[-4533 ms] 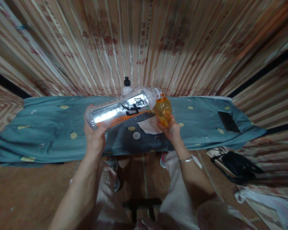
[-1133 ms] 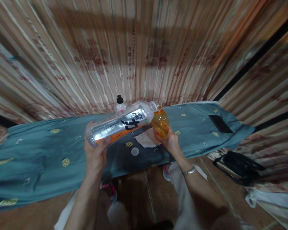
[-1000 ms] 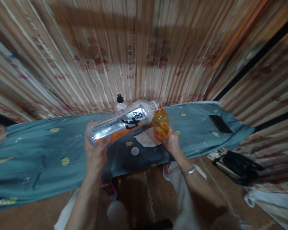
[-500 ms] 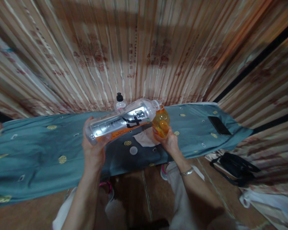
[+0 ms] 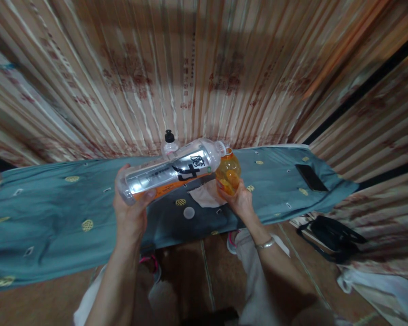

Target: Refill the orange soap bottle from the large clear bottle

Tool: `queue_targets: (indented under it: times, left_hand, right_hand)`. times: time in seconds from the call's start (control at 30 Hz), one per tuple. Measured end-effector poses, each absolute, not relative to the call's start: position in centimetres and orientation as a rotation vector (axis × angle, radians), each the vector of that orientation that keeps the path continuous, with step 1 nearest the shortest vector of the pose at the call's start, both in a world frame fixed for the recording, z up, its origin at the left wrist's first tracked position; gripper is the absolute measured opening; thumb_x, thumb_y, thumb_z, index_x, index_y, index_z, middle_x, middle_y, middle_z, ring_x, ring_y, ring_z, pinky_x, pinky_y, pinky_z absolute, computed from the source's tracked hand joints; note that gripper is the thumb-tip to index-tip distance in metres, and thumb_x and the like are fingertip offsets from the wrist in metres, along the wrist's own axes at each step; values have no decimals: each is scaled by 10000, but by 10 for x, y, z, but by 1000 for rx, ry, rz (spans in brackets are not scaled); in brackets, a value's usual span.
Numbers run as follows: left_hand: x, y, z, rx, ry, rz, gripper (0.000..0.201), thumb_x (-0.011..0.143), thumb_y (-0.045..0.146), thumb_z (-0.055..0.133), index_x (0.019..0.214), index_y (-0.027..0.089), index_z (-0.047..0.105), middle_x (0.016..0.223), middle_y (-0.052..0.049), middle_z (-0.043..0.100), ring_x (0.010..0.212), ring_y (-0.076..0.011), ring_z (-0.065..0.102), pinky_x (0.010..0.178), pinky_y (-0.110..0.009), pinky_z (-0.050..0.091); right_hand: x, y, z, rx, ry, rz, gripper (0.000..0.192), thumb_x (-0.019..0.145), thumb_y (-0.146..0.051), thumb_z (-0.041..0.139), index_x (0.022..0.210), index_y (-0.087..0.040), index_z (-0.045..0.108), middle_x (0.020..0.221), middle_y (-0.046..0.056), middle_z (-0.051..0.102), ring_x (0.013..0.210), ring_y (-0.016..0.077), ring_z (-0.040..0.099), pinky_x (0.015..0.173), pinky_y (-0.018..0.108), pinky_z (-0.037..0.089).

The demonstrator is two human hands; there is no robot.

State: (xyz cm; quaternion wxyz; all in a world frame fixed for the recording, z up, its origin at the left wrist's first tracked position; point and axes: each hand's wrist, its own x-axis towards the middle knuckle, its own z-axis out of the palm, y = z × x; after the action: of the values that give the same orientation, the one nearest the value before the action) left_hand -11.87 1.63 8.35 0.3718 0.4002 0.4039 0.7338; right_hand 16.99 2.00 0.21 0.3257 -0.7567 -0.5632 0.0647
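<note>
My left hand [image 5: 131, 217] is wrapped round the base of a large clear plastic bottle [image 5: 166, 174] with a silver and orange label. The bottle lies tilted, its uncapped neck at the mouth of a smaller orange see-through bottle [image 5: 228, 170]. Whether the two rims touch, I cannot tell. Fingers of my right hand [image 5: 240, 199] close round the lower part of the orange bottle, which stands roughly upright. Beneath it is a white cloth or tissue [image 5: 207, 194]. A round whitish cap [image 5: 189, 213] rests on the cover nearby.
A small clear bottle with a black top [image 5: 169, 144] stands behind the large bottle. On the teal patterned cover [image 5: 54, 203] a dark phone [image 5: 311, 177] lies at the right. A pleated curtain [image 5: 197, 68] hangs close behind; a black bag [image 5: 329, 237] sits below right.
The base of the large bottle has shifted slightly left with my left hand, and the bottle lies a touch flatter. My right hand and the orange bottle have hardly moved.
</note>
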Motion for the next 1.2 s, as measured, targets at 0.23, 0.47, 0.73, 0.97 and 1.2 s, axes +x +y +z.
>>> queue_targets:
  times: [0.23, 0.47, 0.73, 0.97, 1.2]
  left_hand:
    - [-116, 18, 88, 948, 1010, 1902, 879, 379, 363, 977, 1193, 247, 665, 1086, -20, 690, 971, -188, 642, 926, -324, 534]
    - [-117, 19, 84, 992, 1026, 1856, 837, 430, 401, 966, 1201, 291, 658, 1126, -20, 681, 1045, -228, 647, 957, -367, 542]
    - [-113, 19, 88, 1038, 1046, 1852, 813, 456, 436, 951, 1200, 296, 654, 1101, -30, 695, 1047, -253, 660, 1004, -421, 526]
    - [-114, 18, 94, 918, 1021, 1877, 910, 279, 374, 1002, 1129, 259, 699, 1042, -13, 697, 993, -228, 647, 1017, -397, 502]
    - [-118, 19, 93, 992, 1015, 1900, 867, 312, 413, 991, 1108, 251, 688, 1051, -6, 681, 986, -214, 634, 1013, -402, 493]
  right_hand:
    - [171, 20, -1, -1984, -1462, 161, 738, 744, -605, 714, 1272, -126, 525, 991, 159, 782, 895, 323, 754, 736, 355, 544]
    - [172, 21, -3, -1984, -1450, 140, 739, 740, -636, 710, 1248, -129, 537, 980, 172, 784, 874, 326, 759, 706, 350, 545]
    - [172, 20, -1, -1987, -1461, 164, 723, 742, -621, 714, 1253, -140, 541, 982, 160, 786, 864, 320, 762, 695, 348, 548]
    - [173, 21, -5, -1976, -1460, 139, 711, 751, -647, 694, 1231, -144, 545, 917, 146, 781, 820, 312, 753, 666, 339, 531]
    - [173, 20, -4, -1979, -1490, 113, 726, 764, -631, 692, 1267, -135, 527, 934, 144, 781, 840, 307, 754, 694, 339, 538]
